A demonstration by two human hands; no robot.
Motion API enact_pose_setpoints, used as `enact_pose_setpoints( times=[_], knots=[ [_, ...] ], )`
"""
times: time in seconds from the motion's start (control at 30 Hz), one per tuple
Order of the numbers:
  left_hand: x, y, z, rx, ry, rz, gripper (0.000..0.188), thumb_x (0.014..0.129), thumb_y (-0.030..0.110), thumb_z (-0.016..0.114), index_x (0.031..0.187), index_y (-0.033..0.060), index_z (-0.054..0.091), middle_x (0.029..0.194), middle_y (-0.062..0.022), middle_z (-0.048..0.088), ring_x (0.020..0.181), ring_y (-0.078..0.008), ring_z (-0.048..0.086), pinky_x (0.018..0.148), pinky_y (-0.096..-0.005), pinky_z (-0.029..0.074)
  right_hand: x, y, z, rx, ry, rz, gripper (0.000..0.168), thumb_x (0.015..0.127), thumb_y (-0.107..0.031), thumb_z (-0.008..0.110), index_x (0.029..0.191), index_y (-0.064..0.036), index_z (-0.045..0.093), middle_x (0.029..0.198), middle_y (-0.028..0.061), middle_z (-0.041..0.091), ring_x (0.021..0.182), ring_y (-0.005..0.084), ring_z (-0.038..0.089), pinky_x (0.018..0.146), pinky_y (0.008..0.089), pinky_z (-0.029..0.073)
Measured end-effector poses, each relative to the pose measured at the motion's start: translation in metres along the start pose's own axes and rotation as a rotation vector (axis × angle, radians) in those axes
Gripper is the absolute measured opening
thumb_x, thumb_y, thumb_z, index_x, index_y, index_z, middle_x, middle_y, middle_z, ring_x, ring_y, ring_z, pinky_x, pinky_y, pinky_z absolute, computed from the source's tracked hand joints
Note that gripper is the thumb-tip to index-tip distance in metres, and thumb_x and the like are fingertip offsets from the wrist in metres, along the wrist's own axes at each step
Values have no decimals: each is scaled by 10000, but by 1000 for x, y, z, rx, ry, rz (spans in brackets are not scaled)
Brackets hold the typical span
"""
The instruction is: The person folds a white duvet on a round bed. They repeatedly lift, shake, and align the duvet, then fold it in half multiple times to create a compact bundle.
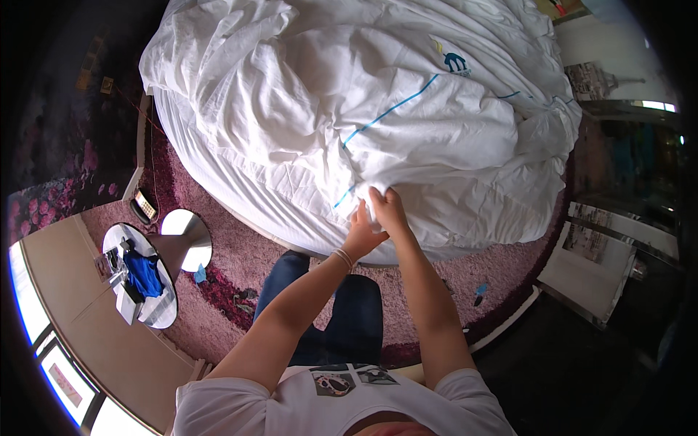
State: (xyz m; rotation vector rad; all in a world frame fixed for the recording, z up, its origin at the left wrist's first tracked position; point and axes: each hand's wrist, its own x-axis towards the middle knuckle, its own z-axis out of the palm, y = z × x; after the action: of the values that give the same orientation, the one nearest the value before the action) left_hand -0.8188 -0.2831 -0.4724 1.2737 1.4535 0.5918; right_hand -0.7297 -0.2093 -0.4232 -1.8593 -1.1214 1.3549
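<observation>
A rumpled white duvet cover [436,125] with blue stripe lines and a printed emblem lies bunched over a rounded bed. My right hand [389,211] pinches its near edge, fingers bent into the cloth. Just left of it and slightly lower, my left hand [364,234] touches the same edge; its thumb points right, and whether its fingertips grip cloth is hidden in the folds. Under the cover, a quilted white mattress sheet [294,188] shows along the bed's near left side.
On the left, a small round table [169,305] holds a blue cloth [143,274] and other items. A telephone [144,206] sits on the purple carpet [229,240] beside it. Small scraps [480,293] litter the carpet. Framed panels [586,267] stand right of the bed.
</observation>
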Motion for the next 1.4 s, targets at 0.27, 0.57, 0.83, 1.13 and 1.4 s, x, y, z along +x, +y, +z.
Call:
enact_pose_setpoints(
  times=[0.27, 0.57, 0.83, 1.13, 1.4],
  knots=[
    [80, 60, -97, -1323, 304, -325, 277, 881, 225, 529, 1030, -8, 511, 977, -107, 551, 918, -219, 539, 782, -319, 453, -7, -106, 39, 16, -47, -782, 165, 881, -31, 553, 1037, -16, 606, 997, 137, 642, 887, 233, 620, 808, 309, 472],
    [-18, -21, -43, -1111, 570, -243, 265, 907, 202, 475, 971, -39, 564, 932, -113, 611, 891, -218, 593, 769, -344, 494, 66, 50, -49, -1013, 333, -852, 239, 782, -168, 642, 977, -30, 643, 887, 177, 664, 820, 375, 635, 740, 441, 504],
    [-68, 82, 16, -1342, 608, -280, 515, 909, 268, 559, 1333, 16, 409, 1260, -89, 526, 1106, -222, 549, 901, -352, 474, 47, -11, -162, -63, -667, 172, 375, 719, -67, 536, 1070, 21, 634, 955, 108, 676, 888, 224, 631, 739, 340, 479],
    [-43, 135, 33, -988, 965, -125, 201, 911, 165, 556, 1029, 6, 591, 902, 5, 554, 782, -83, 479, 683, -235, 407, 138, -51, -250, -69, 226, -522, 283, 796, 15, 533, 1079, 23, 517, 921, 107, 585, 800, 204, 561, 746, 321, 469],
    [-29, 128, 10, -896, 871, -158, 170, 920, 159, 560, 951, 1, 613, 764, 41, 552, 671, -45, 472, 580, -220, 375, 56, 30, -135, -809, -501, -1067, 229, 770, -210, 652, 919, -36, 643, 882, 158, 659, 857, 336, 632, 781, 438, 487]
  ],
)
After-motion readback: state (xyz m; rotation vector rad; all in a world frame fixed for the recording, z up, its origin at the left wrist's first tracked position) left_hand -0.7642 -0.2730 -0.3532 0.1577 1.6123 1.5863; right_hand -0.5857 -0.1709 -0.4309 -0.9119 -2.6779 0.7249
